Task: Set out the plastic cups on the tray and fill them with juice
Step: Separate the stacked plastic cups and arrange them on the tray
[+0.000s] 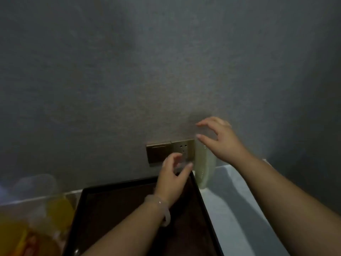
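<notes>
A dark rectangular tray lies on the white counter against the grey wall. Just right of its far corner stands a leaning stack of translucent plastic cups. My left hand hovers over the tray's far right corner, with its curled fingers and thumb round a faint, blurred clear cup. My right hand is above the stack with fingers and thumb spread, holding nothing that I can make out. Yellow-orange juice shows in a clear container at the lower left.
A brass wall switch and socket plate sits on the wall just behind my left hand. A clear lidded container stands left of the tray. The white counter runs along the tray's right side. The view is dim and blurred.
</notes>
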Demonstrator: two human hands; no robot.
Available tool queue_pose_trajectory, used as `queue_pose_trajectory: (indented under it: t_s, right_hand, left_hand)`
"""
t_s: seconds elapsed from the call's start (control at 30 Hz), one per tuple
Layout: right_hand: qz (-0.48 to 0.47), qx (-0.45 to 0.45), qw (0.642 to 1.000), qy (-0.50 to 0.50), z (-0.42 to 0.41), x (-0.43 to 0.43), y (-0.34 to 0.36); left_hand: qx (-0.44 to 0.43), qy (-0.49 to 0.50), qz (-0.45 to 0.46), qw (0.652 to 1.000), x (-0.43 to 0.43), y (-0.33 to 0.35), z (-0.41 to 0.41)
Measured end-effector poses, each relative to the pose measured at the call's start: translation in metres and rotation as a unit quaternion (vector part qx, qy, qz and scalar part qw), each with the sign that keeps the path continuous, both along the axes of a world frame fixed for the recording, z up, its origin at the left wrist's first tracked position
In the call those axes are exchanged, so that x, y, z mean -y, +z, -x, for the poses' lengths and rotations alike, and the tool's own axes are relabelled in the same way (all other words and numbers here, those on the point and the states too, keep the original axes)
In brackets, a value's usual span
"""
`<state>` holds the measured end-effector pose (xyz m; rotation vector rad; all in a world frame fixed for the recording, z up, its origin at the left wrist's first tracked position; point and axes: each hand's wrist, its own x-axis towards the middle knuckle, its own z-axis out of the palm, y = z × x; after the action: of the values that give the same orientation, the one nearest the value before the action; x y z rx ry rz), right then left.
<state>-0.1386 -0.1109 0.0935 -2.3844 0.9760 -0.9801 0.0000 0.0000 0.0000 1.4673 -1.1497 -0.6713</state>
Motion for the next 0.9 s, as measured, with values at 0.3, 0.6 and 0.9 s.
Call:
queue_pose_trajectory:
  t_s: [0.3,0.6,0.9]
  right_hand:
    - [-0.059,-0.034,0.995,-0.071,0.001,0.001,-0.044]
    - [-0.08,0.055,0.99,-0.105,0.017,0.012,-0.054]
    - [-0.036,0.091,0.991,-0.091,0.009,-0.004,-0.027]
  left_hand:
    - [0.078,0.038,-0.12,0.989,0.043,-0.041,0.034]
    - [0.088,-0.001,-0.152,0.984,0.069,-0.05,0.049]
    - [0.06,0.023,-0.049,0.997,0.053,-0.035,0.044]
